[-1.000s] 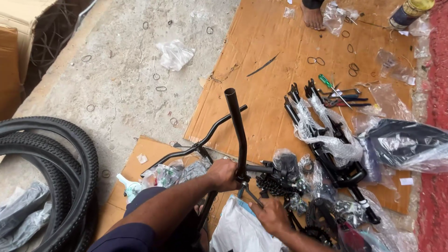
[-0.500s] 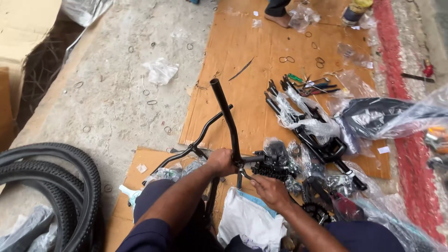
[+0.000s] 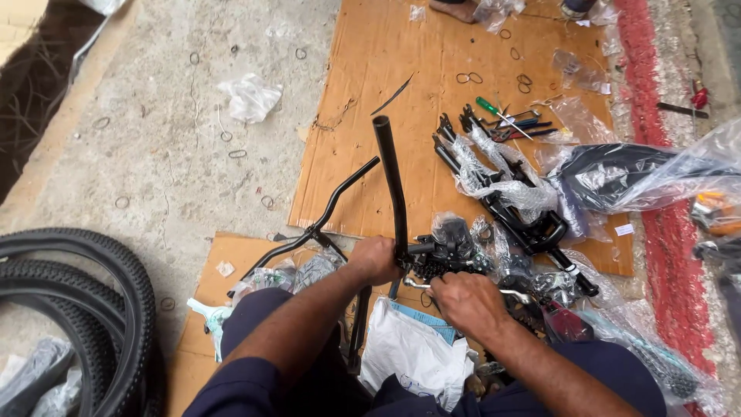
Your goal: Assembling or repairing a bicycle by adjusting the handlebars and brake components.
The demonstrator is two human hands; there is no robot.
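Observation:
My left hand (image 3: 376,259) grips the base of a black bicycle handlebar (image 3: 390,181) whose one end points up and away, while the other bar end (image 3: 340,197) runs to the left. My right hand (image 3: 463,300) is closed around a silver brake lever (image 3: 513,292) just below a black shifter and brake assembly (image 3: 446,251) fixed to the bar. Both hands work close together above my lap, over a white plastic bag (image 3: 413,355).
Black bicycle tyres (image 3: 85,309) lie at the left. Plastic-wrapped black bicycle parts (image 3: 502,193) and a green-handled screwdriver (image 3: 498,114) rest on brown cardboard (image 3: 432,93). A wrapped saddle (image 3: 641,174) sits right. Rubber bands scatter the concrete. Another person's feet (image 3: 463,9) stand at the top.
The view has shifted slightly downward and closer. My hands keep their hold on the handlebar and lever, with the bar end tilting a little more upright.

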